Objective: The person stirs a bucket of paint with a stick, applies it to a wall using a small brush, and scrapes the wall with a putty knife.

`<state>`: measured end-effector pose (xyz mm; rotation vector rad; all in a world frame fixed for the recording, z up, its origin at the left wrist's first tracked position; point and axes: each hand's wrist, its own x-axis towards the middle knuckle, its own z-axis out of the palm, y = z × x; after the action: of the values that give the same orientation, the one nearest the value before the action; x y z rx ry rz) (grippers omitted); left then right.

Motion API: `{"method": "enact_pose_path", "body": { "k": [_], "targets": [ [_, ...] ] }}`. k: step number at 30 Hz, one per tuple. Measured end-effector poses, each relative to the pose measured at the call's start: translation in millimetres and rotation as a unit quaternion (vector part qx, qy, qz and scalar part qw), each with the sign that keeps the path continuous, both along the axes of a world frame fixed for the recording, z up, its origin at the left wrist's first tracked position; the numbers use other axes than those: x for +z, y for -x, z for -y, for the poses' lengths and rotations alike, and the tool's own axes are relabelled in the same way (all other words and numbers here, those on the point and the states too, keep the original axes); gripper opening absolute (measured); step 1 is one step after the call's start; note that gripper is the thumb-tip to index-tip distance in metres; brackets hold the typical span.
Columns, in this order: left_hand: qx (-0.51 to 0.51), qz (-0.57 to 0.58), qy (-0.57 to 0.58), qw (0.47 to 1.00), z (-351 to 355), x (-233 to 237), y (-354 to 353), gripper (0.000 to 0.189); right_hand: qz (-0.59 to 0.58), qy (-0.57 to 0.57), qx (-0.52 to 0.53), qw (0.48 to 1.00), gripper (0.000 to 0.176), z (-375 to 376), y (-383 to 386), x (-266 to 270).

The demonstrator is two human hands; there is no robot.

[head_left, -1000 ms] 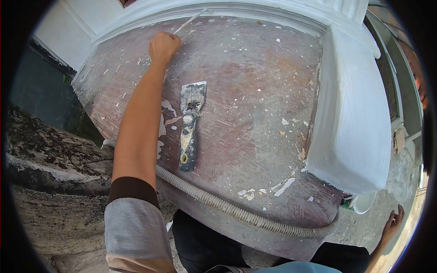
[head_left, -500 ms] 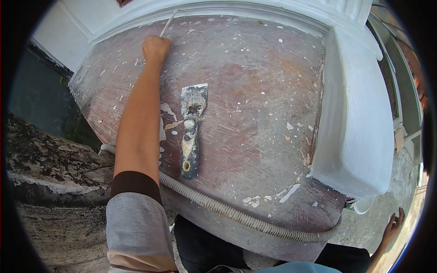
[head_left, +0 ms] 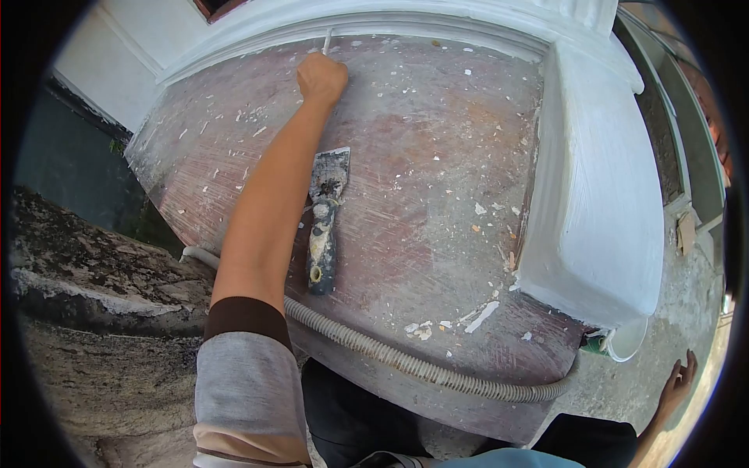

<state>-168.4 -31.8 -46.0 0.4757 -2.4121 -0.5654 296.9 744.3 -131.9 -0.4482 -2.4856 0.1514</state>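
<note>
My left hand is closed in a fist around a thin pale stick-like tool, whose far tip meets the foot of the white moulding. The kind of tool is hard to make out. Below that hand, to the right of the forearm, a paint-crusted scraper lies flat on the worn reddish-grey slab, blade pointing away from me. Out at the lower right, over the concrete ground, my right hand is held away from the slab with fingers apart and nothing in them.
A ribbed hose runs along the slab's near edge. A white-painted pillar base borders the right side. Paint flakes are scattered over the slab. Rough, dark-stained masonry lies to the left. A whitish container sits beyond the pillar.
My left hand has slid to the right along the moulding with the pale tool, which now stands more upright in view. The scraper lies as before. The view has shifted slightly.
</note>
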Motion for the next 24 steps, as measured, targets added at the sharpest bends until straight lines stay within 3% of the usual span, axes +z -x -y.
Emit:
{"method": "enact_pose_path", "body": {
  "k": [7,13,24],
  "targets": [
    [-0.007,-0.006,-0.096,0.995,-34.4,10.2,-20.3,0.026,0.002,0.018,0.006,1.000,0.034,-9.0,-4.0,-4.5],
    [-0.035,0.021,-0.066,0.997,-48.3,14.4,-34.4,0.028,-0.009,0.034,0.011,0.999,0.034,-9.1,-0.6,-9.3],
    [0.057,0.013,-0.092,0.994,24.2,11.1,-0.3,0.031,0.007,0.019,0.010,1.000,0.033,-13.6,0.9,-12.5]
  ]
}}
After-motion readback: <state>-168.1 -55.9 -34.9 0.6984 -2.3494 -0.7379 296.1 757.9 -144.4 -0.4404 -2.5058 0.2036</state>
